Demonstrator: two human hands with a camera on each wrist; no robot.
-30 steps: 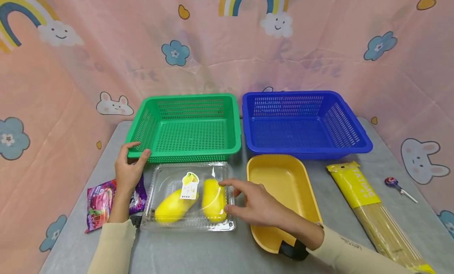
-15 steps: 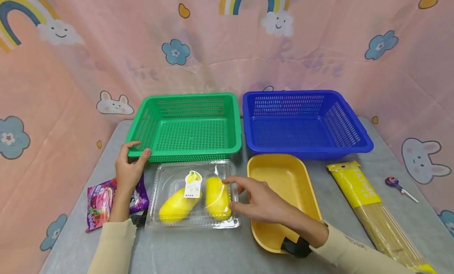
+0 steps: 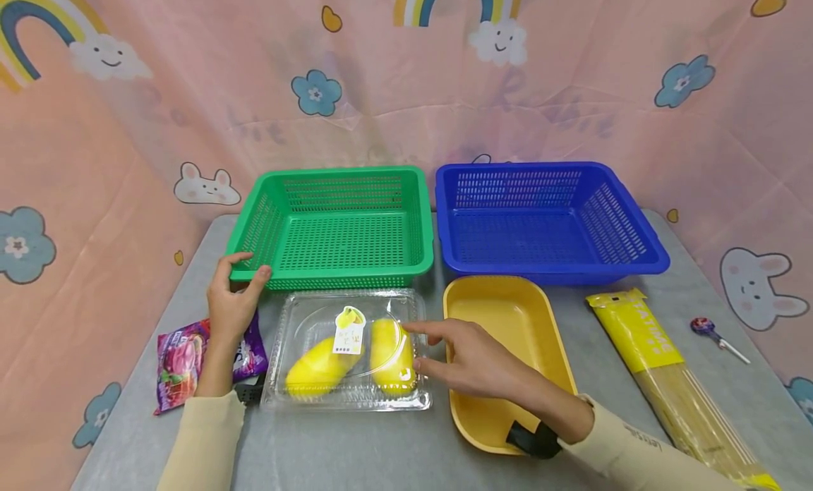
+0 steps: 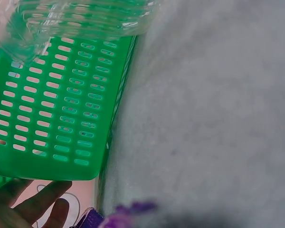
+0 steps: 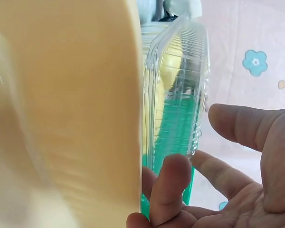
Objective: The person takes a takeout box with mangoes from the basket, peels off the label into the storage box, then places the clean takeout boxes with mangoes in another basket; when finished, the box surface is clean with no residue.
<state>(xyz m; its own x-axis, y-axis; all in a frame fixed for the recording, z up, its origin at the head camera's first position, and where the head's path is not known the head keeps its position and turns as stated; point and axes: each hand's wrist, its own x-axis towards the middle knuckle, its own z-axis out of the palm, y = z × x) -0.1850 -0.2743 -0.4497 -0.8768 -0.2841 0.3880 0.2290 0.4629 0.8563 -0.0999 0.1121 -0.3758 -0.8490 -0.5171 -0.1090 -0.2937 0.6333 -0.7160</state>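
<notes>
In the head view my left hand (image 3: 231, 304) holds the front left corner of the green basket (image 3: 346, 279), thumb and fingers at the rim. The left wrist view shows its fingers (image 4: 42, 202) by the basket's slotted wall. A clear lidded plastic box (image 3: 298, 307) with two yellow mangoes (image 3: 392, 357) lies in front of the basket, a label on its lid. At the box's right edge is my right hand (image 3: 476, 360), thumb and index finger spread apart. The right wrist view shows the thumb (image 5: 232, 121) close to the box's edge, its fingers not closed round it.
A yellow tray (image 3: 508, 434) lies under my right forearm. The blue basket (image 3: 552, 269) stands behind it. At right are a packet of noodles (image 3: 667, 378) and a lollipop (image 3: 703, 326). A purple candy bag (image 3: 181, 364) lies partly behind my left forearm.
The clear box with the mangoes has shifted a little to the right. My right hand has moved slightly right as well; my left hand stays at the basket corner.
</notes>
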